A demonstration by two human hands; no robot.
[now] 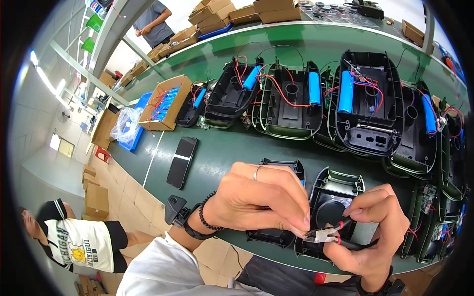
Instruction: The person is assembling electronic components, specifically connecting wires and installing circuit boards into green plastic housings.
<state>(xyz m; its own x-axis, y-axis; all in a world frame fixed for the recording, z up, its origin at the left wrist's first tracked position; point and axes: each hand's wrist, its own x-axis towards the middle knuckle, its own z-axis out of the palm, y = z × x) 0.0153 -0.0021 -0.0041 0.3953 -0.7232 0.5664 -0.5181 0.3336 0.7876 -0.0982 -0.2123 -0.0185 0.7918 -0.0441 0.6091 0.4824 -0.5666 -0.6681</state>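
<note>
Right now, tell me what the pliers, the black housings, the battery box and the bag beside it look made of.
Pliers: silvery, shiny metal head; red-and-black grips, probably plastic or rubber.
Housings: likely moulded plastic, dark with a slight sheen, given the ribs and posts.
Box: apparently cardboard, dull brown with thin walls.
Bag: seemingly thin plastic film, see-through and crinkled.

A dark phone (178,171) lies flat; a red stool (102,154) stands near cardboard boxes (97,200).

pliers (323,236): red, black, silver | casings (289,120): black | batteries (315,89): blue | phone (179,171): black | tabletop (222,148): dark green
</note>
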